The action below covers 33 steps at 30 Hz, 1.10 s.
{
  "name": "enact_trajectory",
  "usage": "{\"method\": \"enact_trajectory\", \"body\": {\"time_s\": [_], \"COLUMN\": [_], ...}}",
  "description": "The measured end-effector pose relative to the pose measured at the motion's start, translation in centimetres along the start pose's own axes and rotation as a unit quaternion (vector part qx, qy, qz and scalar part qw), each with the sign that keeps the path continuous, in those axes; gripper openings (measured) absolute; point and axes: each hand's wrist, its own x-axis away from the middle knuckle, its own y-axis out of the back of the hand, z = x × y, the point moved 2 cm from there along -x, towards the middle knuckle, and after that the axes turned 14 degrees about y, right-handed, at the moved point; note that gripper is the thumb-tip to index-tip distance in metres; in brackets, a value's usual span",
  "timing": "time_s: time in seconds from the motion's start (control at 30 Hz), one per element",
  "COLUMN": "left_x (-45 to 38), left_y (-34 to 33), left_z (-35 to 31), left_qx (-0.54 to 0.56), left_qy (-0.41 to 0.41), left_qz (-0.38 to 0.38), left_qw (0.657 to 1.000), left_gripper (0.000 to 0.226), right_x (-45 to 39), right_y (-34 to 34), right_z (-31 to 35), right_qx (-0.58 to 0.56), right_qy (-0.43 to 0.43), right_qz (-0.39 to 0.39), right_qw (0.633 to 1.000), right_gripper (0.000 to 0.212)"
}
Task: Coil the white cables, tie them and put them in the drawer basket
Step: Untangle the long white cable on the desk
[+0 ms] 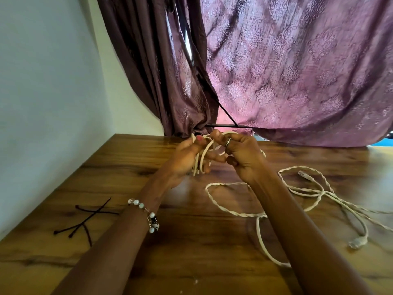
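Observation:
A coil of white cable (201, 159) is held up above the wooden table (191, 241), near its far edge. My left hand (187, 158) grips the coil's loops from the left. My right hand (240, 154), with a ring on one finger, pinches the cable at the coil's top right. More white cable (231, 211), partly twisted, trails loose over the table to the right, under my right forearm. Its clear plug (306, 176) and another connector (357, 243) lie on the table. No drawer basket is in view.
Several dark twist ties (85, 222) lie crossed on the table at the left. A white wall (53, 92) borders the table's left side. Purple patterned curtains (287, 71) hang along the far edge.

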Motion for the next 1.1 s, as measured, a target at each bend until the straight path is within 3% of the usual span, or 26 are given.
{"method": "enact_trajectory", "body": {"time_s": [0.17, 0.27, 0.37, 0.43, 0.5, 0.57, 0.63, 0.7, 0.8, 0.87, 0.97, 1.1], "left_x": [-0.6, -0.6, -0.7, -1.0, -1.2, -1.1, -0.8, -0.5, -0.6, -0.5, -0.3, -0.3], "left_y": [0.0, -0.3, 0.2, 1.3, 2.4, 3.0, 3.0, 2.6, 2.0, 2.0, 1.9, 1.8], "left_z": [0.4, 0.2, 0.2, 0.2, 0.1, -0.1, -0.3, -0.4, -0.1, 0.2, 0.2, 0.2], "left_qx": [0.070, 0.107, 0.121, 0.156, 0.182, 0.179, 0.143, 0.116, 0.114, 0.133, 0.185, 0.201], "left_qy": [0.007, 0.028, 0.011, 0.016, 0.027, 0.031, 0.027, 0.026, 0.030, 0.032, 0.058, 0.080], "left_qz": [0.100, 0.150, 0.117, 0.076, 0.045, 0.027, 0.005, -0.005, 0.031, 0.074, 0.146, 0.159], "left_qw": [0.993, 0.983, 0.986, 0.985, 0.982, 0.983, 0.989, 0.993, 0.993, 0.988, 0.970, 0.963], "left_gripper": [0.044, 0.043, 0.038, 0.035, 0.035, 0.035, 0.034, 0.034, 0.034, 0.034, 0.032, 0.032], "right_x": [-0.2, 0.4, 0.2, -0.3, -0.6, -0.7, -0.8, -0.7, -0.1, 0.2, 0.1, -0.1], "right_y": [0.8, 0.3, 0.3, 0.8, 1.6, 2.8, 3.5, 3.2, 1.5, 0.1, -0.8, -0.6], "right_z": [-0.7, -0.6, -0.4, -0.6, -0.8, -0.1, 1.0, 1.3, 0.5, -1.2, -2.3, -1.9], "right_qx": [-0.041, 0.022, 0.210, 0.302, 0.296, 0.282, 0.219, 0.112, 0.165, 0.171, 0.106, 0.064], "right_qy": [-0.053, -0.042, 0.038, 0.042, 0.036, 0.093, 0.147, 0.169, 0.179, 0.169, 0.175, 0.197], "right_qz": [-0.066, -0.085, -0.065, -0.023, -0.025, -0.102, -0.130, -0.048, 0.151, 0.242, 0.227, 0.168], "right_qw": [0.996, 0.995, 0.975, 0.952, 0.954, 0.950, 0.956, 0.978, 0.958, 0.940, 0.952, 0.964], "right_gripper": [0.046, 0.049, 0.056, 0.057, 0.058, 0.049, 0.048, 0.036, 0.058, 0.069, 0.059, 0.031]}}
